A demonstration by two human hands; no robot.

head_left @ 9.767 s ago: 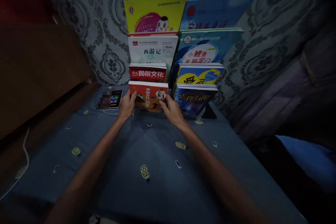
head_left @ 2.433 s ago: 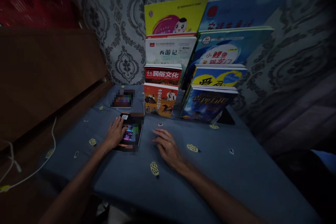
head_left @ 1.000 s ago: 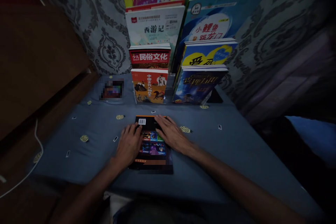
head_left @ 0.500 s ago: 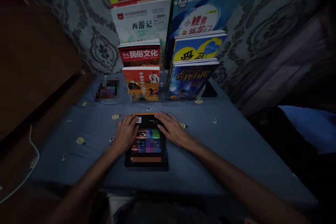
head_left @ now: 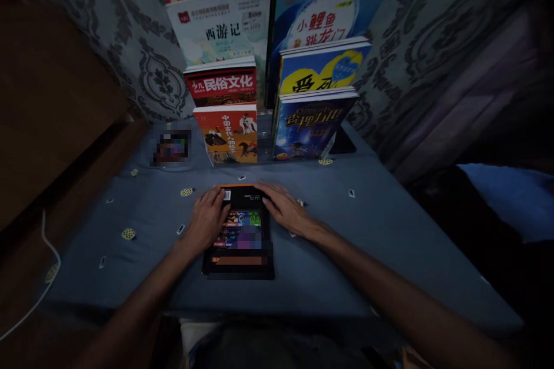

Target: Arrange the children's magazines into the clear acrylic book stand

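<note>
Black book (head_left: 240,236) flat on blue cloth (head_left: 372,225), not yet shelved; left hand (head_left: 206,222) and right hand (head_left: 283,211) rest open-palmed on its far corners, stepped book rack (head_left: 264,153) just beyond.

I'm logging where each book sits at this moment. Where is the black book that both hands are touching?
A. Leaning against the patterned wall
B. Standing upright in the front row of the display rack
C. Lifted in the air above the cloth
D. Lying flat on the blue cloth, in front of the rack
D: the black book lies flat on the blue cloth, with the left hand and the right hand resting on its far end, in front of the rack's orange book.
</note>
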